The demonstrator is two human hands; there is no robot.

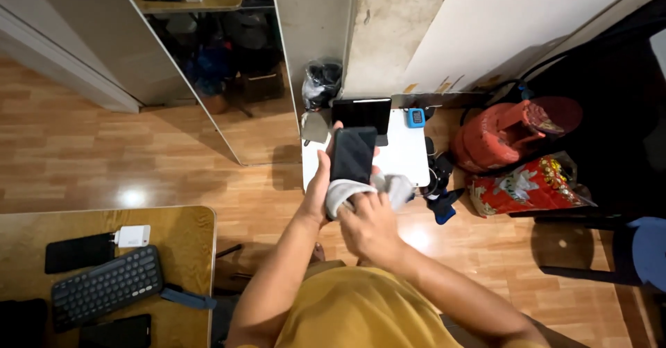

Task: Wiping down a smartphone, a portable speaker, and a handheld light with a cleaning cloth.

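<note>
At the centre of the frame the left hand (318, 185) grasps a dark phone (352, 155) upright by its edge, above the wood floor (139, 154). The right hand (369, 224) clenches a grey cloth (347, 192) against the phone's lower end, so wiping looks underway. Finishing the screen calls for steady strokes upward. A keyboard (107, 287) lies on the tabletop (187, 251) at lower left.

phone (352, 155) above cloth (361, 192), keyboard (107, 287) on desk (182, 251) at left — gas cylinder (496, 136) right
</note>
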